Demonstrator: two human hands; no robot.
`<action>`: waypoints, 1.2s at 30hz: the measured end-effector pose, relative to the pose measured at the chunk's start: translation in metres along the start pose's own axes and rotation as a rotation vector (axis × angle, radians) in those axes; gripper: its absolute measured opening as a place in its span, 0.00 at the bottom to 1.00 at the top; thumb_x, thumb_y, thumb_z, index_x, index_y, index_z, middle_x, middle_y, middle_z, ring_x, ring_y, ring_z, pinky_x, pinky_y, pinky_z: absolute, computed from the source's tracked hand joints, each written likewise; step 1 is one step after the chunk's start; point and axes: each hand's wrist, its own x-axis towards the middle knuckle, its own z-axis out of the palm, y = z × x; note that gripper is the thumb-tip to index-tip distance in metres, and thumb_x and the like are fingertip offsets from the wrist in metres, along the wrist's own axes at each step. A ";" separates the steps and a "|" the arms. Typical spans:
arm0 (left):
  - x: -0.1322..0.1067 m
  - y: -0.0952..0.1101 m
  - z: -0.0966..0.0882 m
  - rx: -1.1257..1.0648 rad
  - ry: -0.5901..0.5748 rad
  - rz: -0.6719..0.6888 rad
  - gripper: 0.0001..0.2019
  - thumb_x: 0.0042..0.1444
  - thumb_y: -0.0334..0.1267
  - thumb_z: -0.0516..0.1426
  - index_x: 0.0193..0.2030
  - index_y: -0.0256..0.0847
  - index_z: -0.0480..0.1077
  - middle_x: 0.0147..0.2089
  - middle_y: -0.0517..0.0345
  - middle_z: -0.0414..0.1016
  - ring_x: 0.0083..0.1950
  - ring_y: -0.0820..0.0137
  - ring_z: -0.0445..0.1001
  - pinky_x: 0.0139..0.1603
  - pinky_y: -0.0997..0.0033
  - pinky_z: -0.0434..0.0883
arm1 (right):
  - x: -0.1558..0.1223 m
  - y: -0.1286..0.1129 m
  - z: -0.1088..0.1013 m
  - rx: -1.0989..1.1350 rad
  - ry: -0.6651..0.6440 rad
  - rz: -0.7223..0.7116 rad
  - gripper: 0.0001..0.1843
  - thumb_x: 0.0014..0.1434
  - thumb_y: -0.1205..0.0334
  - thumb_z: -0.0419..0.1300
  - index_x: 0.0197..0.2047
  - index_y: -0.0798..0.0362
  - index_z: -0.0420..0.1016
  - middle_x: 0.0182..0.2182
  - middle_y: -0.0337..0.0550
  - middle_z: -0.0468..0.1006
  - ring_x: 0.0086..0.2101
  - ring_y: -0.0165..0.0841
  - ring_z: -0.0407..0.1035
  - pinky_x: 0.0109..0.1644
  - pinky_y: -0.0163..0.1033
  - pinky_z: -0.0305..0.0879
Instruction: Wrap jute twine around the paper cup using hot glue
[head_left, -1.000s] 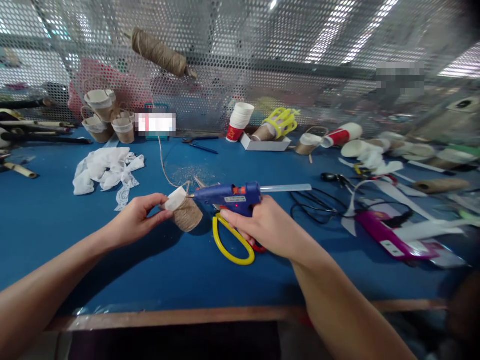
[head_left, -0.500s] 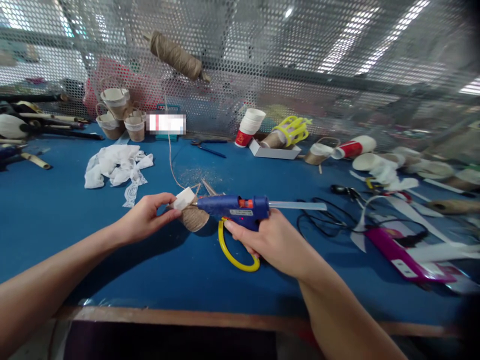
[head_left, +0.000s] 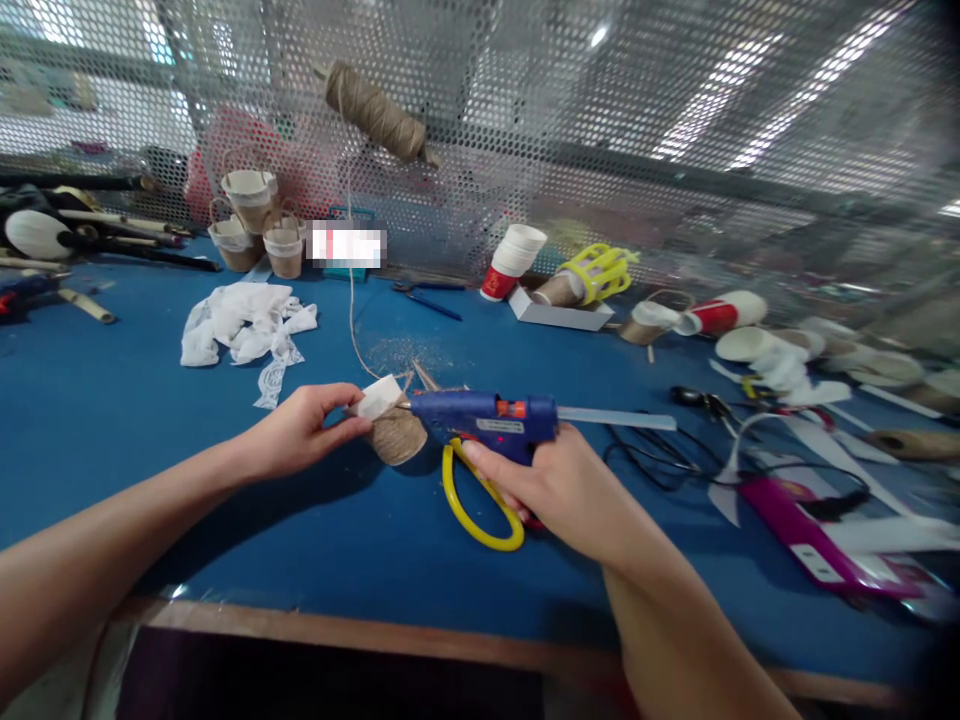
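Pinched between the thumb and fingers of my left hand [head_left: 315, 425] is a small paper cup [head_left: 399, 435], tilted, with brown twine wound around it and its white top part uncovered. My right hand [head_left: 562, 485] is closed around the handle of a blue glue gun [head_left: 480, 412]. The gun's nozzle meets the cup at the edge of the twine, and a clear glue stick [head_left: 619, 418] sticks out of its back. Yellow-handled scissors [head_left: 484, 543] are under the gun and beside my right fingers; whether those fingers touch them I cannot tell.
Twine runs from a spool [head_left: 375, 112] on the mesh panel down to the cup. White lace [head_left: 240, 318] and twine-wrapped baskets [head_left: 285, 250] stand left. Pliers [head_left: 431, 300] and stacked paper cups [head_left: 514, 260] are behind. A purple power strip [head_left: 802, 535] with black cable lies right.
The view has shifted slightly, so most things appear a little further right. Both hands keep their grips, and the nozzle is still against the cup.
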 end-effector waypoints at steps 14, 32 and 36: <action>0.001 -0.005 -0.001 -0.017 -0.014 0.012 0.11 0.56 0.40 0.49 0.35 0.35 0.67 0.34 0.53 0.71 0.36 0.67 0.68 0.39 0.68 0.66 | 0.009 0.005 -0.005 -0.011 -0.008 -0.022 0.23 0.54 0.57 0.54 0.11 0.53 0.57 0.08 0.33 0.62 0.12 0.23 0.59 0.21 0.31 0.59; 0.001 -0.006 -0.001 -0.021 -0.016 0.010 0.12 0.55 0.43 0.49 0.34 0.35 0.66 0.33 0.54 0.70 0.35 0.68 0.68 0.38 0.70 0.66 | 0.012 0.005 -0.005 0.003 -0.013 0.000 0.23 0.53 0.57 0.54 0.11 0.53 0.56 0.08 0.33 0.61 0.13 0.23 0.59 0.22 0.31 0.59; 0.001 -0.006 0.000 -0.018 -0.008 -0.013 0.12 0.55 0.43 0.49 0.33 0.35 0.66 0.32 0.55 0.69 0.34 0.68 0.67 0.37 0.70 0.66 | 0.009 0.004 -0.004 0.031 -0.015 0.035 0.21 0.52 0.55 0.55 0.12 0.52 0.57 0.08 0.33 0.61 0.12 0.23 0.58 0.20 0.31 0.58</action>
